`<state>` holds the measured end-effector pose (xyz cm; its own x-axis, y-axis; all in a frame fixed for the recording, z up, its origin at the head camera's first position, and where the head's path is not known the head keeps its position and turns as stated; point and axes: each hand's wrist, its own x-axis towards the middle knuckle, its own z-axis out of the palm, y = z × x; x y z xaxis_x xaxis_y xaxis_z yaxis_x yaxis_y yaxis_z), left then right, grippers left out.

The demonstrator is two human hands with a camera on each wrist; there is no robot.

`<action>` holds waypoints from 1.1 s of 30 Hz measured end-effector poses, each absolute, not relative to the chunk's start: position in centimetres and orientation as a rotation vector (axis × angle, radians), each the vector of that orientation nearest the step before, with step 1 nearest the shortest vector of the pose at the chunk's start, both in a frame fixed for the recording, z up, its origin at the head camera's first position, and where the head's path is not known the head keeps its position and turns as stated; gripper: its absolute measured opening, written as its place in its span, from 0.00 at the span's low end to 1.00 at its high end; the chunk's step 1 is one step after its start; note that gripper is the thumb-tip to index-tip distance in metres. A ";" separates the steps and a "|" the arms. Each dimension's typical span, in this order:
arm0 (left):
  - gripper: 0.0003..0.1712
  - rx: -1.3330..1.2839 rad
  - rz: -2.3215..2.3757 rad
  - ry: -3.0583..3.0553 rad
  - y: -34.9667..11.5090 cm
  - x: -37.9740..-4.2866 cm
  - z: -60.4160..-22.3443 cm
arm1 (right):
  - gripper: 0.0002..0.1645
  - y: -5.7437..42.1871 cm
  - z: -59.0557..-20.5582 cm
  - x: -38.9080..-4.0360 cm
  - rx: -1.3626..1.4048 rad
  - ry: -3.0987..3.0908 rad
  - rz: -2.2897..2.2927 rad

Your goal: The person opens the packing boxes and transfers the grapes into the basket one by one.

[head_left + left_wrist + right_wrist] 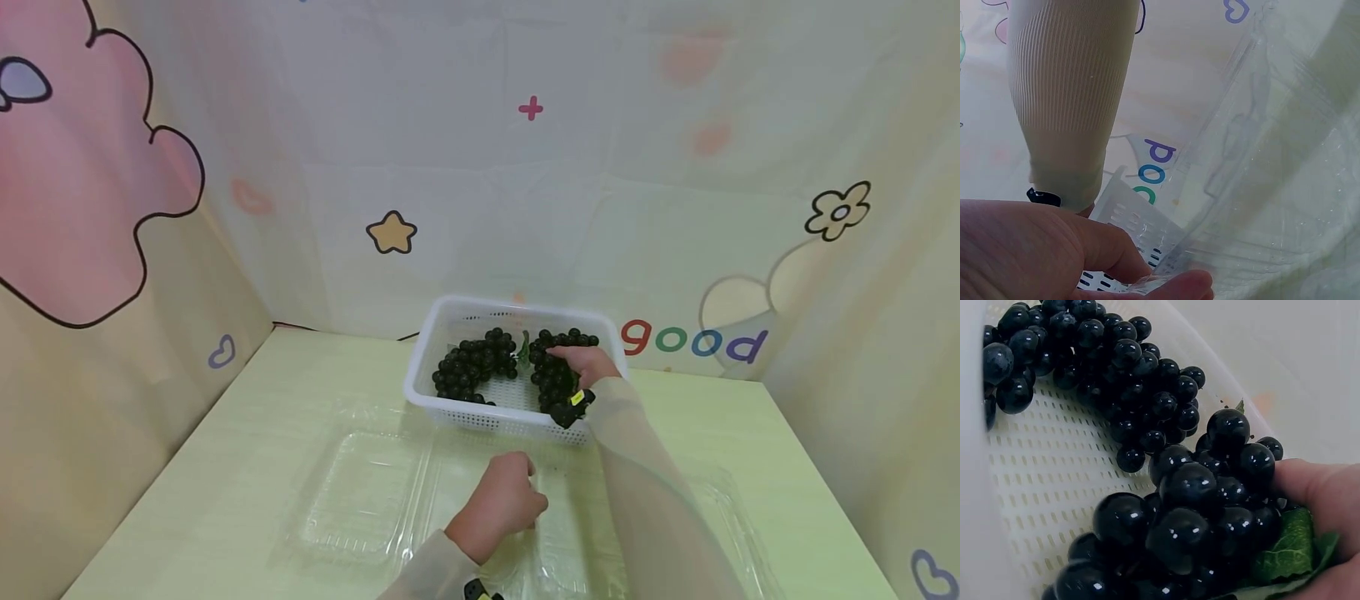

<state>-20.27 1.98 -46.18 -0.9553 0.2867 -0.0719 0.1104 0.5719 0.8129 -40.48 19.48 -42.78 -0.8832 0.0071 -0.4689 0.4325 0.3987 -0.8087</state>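
A white perforated basket (480, 411) holds two bunches of dark, almost black grapes. The right hand (591, 365) reaches into it and grips the right bunch (552, 375). In the right wrist view, its thumb (1319, 484) presses against the grapes beside a green leaf (1291, 544). The other bunch (1129, 381) lies curved along the basket's far side. Nearer the body, the left hand (504, 498) pinches the edge of a clear plastic clamshell box (1260, 162) between thumb and fingers.
The clear box stretches left across the pale table (217, 467), its hinged half (360, 492) lying flat. More clear plastic (731, 525) lies to the right, beyond the right sleeve (652, 475). A printed curtain (465, 183) hangs close behind the basket.
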 end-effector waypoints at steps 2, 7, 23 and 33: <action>0.19 0.337 1.322 2.616 1.9 -20.2 -46.1 | 0.31 19.5 -42.7 -40.4 0.349 2.328 -1.394; 0.21 0.340 1.299 2.628 1.8 -20.2 -46.0 | 0.38 19.2 -42.4 -40.1 0.357 2.425 -1.267; 0.09 0.356 1.326 2.647 1.9 -19.9 -45.7 | 0.49 19.6 -42.5 -39.6 0.413 2.408 -1.317; 0.16 0.326 1.292 2.637 1.9 -19.8 -45.6 | 0.37 20.4 -42.5 -39.0 0.356 2.371 -1.358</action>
